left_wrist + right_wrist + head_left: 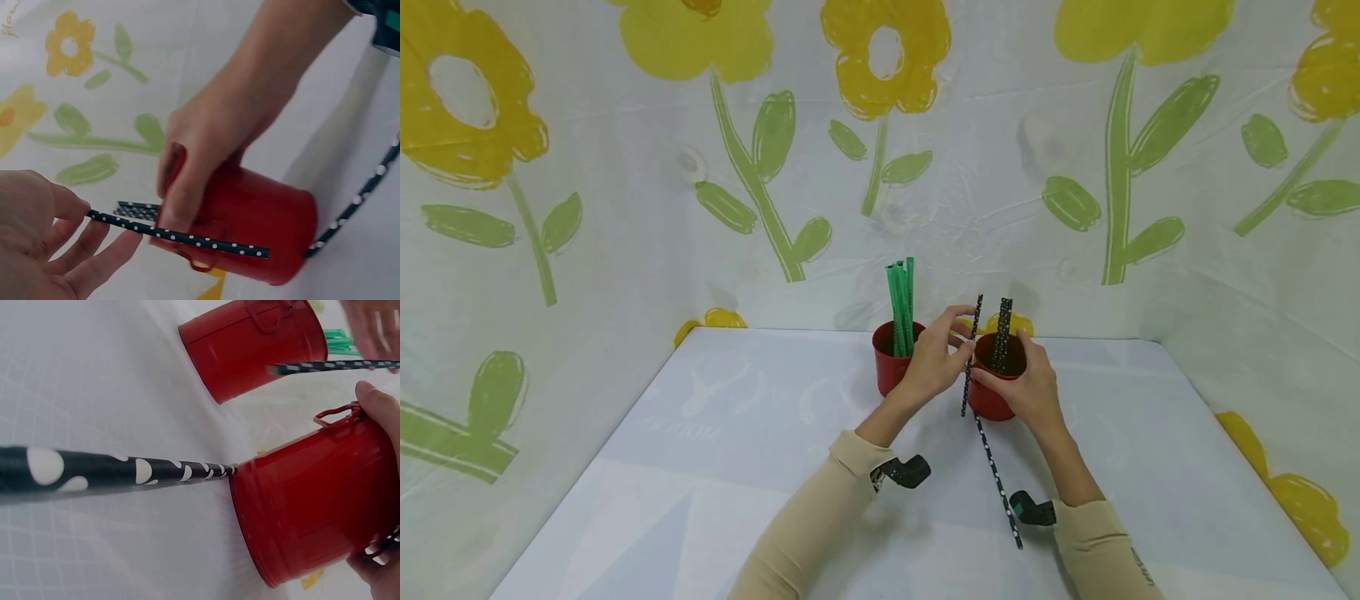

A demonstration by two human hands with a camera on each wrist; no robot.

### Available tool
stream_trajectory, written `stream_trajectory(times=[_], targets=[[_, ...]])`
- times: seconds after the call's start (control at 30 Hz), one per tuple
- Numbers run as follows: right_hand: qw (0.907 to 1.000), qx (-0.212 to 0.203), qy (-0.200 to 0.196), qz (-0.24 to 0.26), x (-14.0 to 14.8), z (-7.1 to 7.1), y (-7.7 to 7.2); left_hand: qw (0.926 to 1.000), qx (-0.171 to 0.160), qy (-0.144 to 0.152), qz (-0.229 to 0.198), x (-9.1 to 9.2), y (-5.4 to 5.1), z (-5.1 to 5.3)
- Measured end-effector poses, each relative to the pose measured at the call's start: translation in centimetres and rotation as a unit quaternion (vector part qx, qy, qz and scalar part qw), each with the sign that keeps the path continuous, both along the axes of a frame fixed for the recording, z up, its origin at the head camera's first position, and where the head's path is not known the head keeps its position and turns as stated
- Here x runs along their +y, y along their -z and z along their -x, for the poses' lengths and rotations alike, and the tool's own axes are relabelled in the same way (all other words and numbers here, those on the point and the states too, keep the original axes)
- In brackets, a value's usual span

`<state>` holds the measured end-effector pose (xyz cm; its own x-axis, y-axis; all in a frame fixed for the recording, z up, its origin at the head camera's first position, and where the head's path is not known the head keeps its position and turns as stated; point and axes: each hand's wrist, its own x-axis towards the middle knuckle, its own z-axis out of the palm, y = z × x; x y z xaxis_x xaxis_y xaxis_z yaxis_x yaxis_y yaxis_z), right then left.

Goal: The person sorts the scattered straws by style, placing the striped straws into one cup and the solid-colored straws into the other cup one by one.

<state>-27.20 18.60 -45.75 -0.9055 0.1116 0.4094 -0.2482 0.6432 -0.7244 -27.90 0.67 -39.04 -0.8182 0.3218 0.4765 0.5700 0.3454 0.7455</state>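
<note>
My left hand (936, 354) pinches a black straw with white dots (972, 354) between thumb and fingers, just left of the right-hand red bucket (992, 407). In the left wrist view the held straw (181, 237) crosses in front of that bucket (269, 219). My right hand (1033, 385) grips the bucket by its rim and side. Several dotted black straws (1002, 329) stand inside it. Another dotted straw (997, 479) lies on the table, its far end by the bucket's base; the right wrist view shows this straw (112, 469) close up.
A second red bucket (888, 372) with several green straws (901, 304) stands to the left, beside my left forearm. The white table (737, 433) meets a flower-printed sheet (970, 192) at its back edge. Black wrist cameras (908, 472) stick out from both sleeves.
</note>
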Motion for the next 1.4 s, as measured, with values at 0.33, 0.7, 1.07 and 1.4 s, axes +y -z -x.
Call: stream_trajectory(times=[0.33, 0.7, 1.07, 1.4], targets=[[1.0, -0.004, 0.0, -0.001, -0.1, 0.1, -0.2, 0.9966, 0.036, -0.017, -0.073, 0.4, -4.1, 1.0], [0.9998, -0.013, -0.003, 0.013, -0.2, -0.1, -0.3, 0.9938, 0.042, -0.05, -0.089, 2.2, -5.4, 1.0], [0.9999, -0.011, -0.006, 0.01, -0.1, -0.1, -0.1, 0.995, 0.03, -0.059, -0.074, 2.6, -4.3, 1.4], [1.0, -0.004, -0.004, 0.002, 0.0, -0.1, 0.0, 0.9959, 0.018, -0.069, -0.056, 2.9, -3.7, 1.4]])
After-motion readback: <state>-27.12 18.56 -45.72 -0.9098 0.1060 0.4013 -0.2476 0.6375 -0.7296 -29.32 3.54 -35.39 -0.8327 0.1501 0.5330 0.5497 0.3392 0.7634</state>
